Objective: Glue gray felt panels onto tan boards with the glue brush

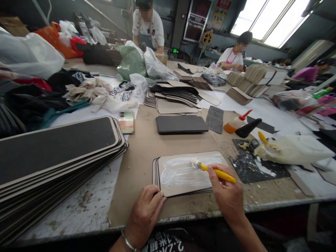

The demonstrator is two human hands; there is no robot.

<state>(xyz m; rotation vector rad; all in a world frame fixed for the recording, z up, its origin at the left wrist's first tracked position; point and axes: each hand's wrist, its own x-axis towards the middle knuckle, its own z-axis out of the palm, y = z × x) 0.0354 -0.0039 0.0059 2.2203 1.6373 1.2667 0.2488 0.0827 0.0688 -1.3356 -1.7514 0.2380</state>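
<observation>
A small stack of beige cardboard panels (pixel 181 185) lies at the table's near edge, its top sheet streaked with white glue. My right hand (pixel 228 196) grips a yellow-handled glue brush (pixel 215 171), whose bristles rest on the panel's upper middle. My left hand (pixel 145 213) presses with curled fingers on the stack's near left corner, a metal bangle on its wrist.
A tall stack of dark panels (pixel 57 157) fills the left. A dark panel pile (pixel 181 124), more cardboard pieces (pixel 173 98), a glue bottle (pixel 236 122), a glue-smeared black sheet (pixel 257 168) and a glue bag (pixel 294 148) lie beyond. Fabric and bags crowd the far left. Other people work at the back.
</observation>
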